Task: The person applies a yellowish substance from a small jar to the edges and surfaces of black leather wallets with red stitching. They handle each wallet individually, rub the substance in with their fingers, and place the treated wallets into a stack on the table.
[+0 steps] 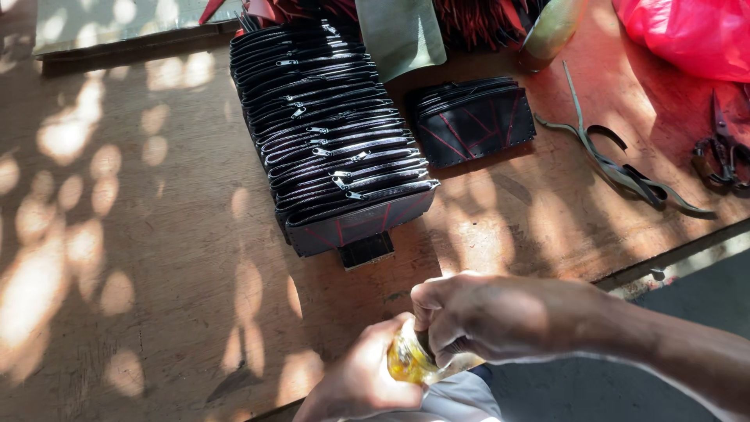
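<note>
Amber glass bottle (408, 361) sits at six o'clock, clasped in the left hand (363, 383), right hand (476, 316) pinching its top. Beyond, sun-dappled wooden table (141, 234) carries rows of black zip pouches (332, 133) at twelve, scissors (723, 148) at two.

Small clear bottle (412, 361) w/ yellowish-amber liquid inside, looks like glass or clear plastic, catching sunlight so it glows. It's tilted, held low at the near edge of the wooden table, approx bottom center of the view. Left hand (363, 383) wraps the body from below, right hand (476, 316) pinches over its top end, so the cap/neck is mostly hidden, can't tell if it's open.
</note>
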Tool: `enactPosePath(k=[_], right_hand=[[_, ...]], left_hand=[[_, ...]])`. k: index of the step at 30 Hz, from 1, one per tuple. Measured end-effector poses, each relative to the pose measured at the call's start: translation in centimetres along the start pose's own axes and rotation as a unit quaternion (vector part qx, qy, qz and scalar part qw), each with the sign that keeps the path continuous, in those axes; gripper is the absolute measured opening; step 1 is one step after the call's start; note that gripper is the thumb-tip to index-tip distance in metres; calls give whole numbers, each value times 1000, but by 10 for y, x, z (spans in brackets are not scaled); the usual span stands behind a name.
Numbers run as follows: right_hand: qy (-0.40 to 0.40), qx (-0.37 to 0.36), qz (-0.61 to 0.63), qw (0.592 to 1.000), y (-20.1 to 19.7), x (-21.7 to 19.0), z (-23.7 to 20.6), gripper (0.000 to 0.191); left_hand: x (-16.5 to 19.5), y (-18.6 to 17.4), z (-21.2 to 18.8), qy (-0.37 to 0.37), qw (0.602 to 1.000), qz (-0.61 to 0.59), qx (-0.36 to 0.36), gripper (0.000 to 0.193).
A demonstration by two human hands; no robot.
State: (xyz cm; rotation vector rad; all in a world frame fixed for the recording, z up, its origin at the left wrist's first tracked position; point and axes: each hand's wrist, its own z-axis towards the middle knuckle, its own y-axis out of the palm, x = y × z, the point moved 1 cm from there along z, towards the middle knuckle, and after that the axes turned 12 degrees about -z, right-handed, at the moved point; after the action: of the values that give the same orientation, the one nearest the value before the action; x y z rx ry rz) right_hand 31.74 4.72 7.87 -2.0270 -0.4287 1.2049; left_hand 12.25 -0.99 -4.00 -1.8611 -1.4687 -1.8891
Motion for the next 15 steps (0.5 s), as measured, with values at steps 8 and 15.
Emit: enactPosePath(k=[8, 15], right_hand=[[-7, -27, 198, 980, -16, 2, 9, 22], [-46, 29, 252, 966, -4, 1, 3, 29]], left_hand=[[11, -4, -5, 163, 955, 248, 7, 56], [37, 2, -23, 173, 945, 278, 2, 49]])
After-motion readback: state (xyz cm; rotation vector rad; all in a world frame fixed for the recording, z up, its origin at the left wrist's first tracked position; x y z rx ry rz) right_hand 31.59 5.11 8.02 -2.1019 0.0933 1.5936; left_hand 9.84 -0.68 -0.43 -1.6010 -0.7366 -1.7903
